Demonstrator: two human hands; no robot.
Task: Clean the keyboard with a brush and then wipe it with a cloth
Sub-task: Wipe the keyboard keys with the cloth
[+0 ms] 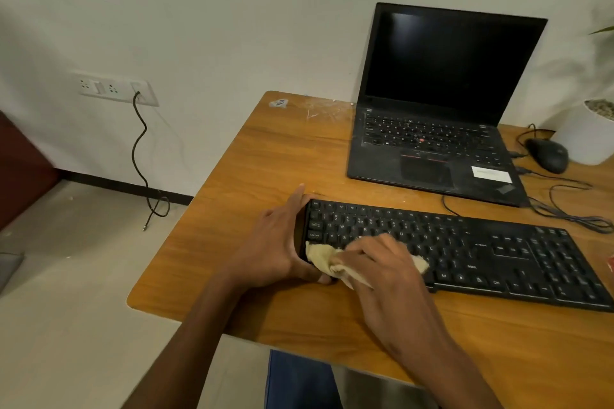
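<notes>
Tabletop (265,156) of orange-brown wood fills the right and lower part of the view, set against a pale wall. At its far side an open black laptop (435,129) stands with a dark screen. In front of the laptop lies the black keyboard (481,252), running from the middle of the tabletop toward the right edge of the view, its thin cable curling behind it. A white plant pot (588,139) sits at the far right, and just beside it rests a black mouse (548,154). The left hand (275,242) grips the keyboard's left end, fingers stretched along the far edge and thumb curled round the near corner. The right hand (382,262) lies flat over the left-hand keys, fingers roughly straight, pressing a crumpled beige cloth (327,261) down onto them; the cloth pokes out on both sides of the hand. On the wall to the left a socket panel (116,88) carries a dark cord (141,156) that hangs to the floor.
</notes>
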